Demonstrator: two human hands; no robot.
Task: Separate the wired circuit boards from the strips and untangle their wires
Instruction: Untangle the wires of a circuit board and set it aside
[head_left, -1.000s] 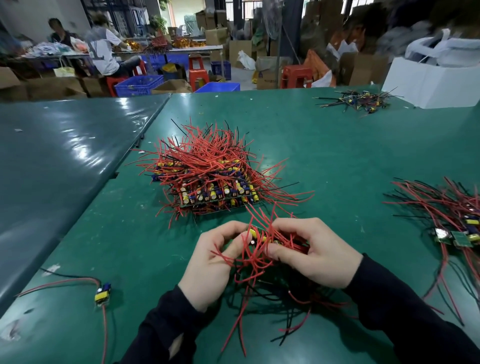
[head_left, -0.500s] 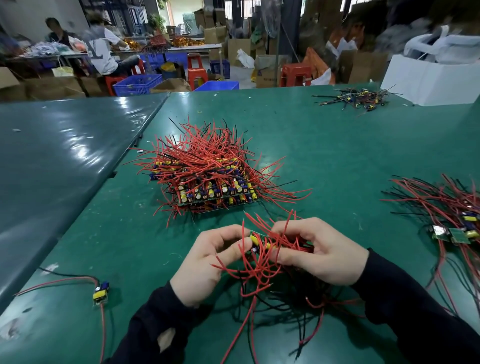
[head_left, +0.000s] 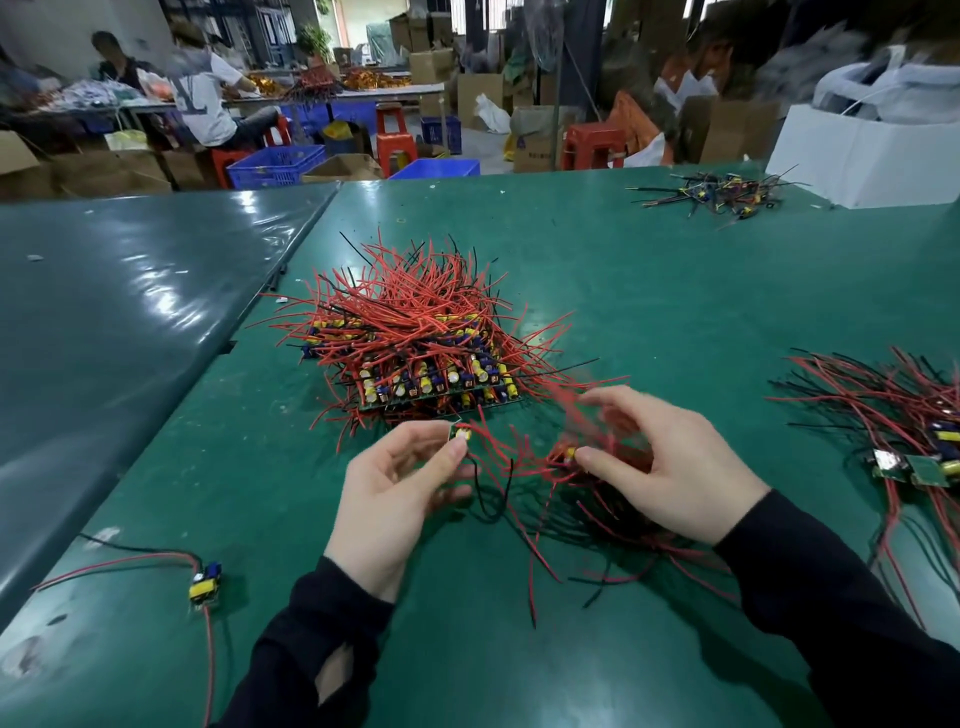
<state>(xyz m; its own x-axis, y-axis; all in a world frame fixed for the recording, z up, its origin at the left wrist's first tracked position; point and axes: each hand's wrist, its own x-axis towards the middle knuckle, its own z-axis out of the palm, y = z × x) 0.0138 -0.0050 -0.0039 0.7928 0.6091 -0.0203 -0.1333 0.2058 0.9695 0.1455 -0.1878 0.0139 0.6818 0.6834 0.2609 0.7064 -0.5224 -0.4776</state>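
My left hand (head_left: 400, 493) pinches one small circuit board (head_left: 460, 432) by thumb and fingertips; its red and black wires trail right and down. My right hand (head_left: 670, 467) grips the rest of the strip (head_left: 566, 457), a short row of boards with red and black wires (head_left: 587, 525) fanning out beneath it onto the table. The two pieces are about a hand's width apart, with wires still crossing between them. Behind my hands a stack of board strips (head_left: 426, 358) bristles with red wires.
A single separated board (head_left: 205, 582) with wires lies at the near left. More separated boards (head_left: 914, 457) lie at the right edge, a small pile (head_left: 722, 195) at the far right beside a white box (head_left: 872, 156). The green table (head_left: 675, 291) meets a second table (head_left: 104, 312) on the left.
My hands were pressed together on one strip. They have pulled apart, and the left hand has come away to the left with a single board while the right hand keeps the strip.
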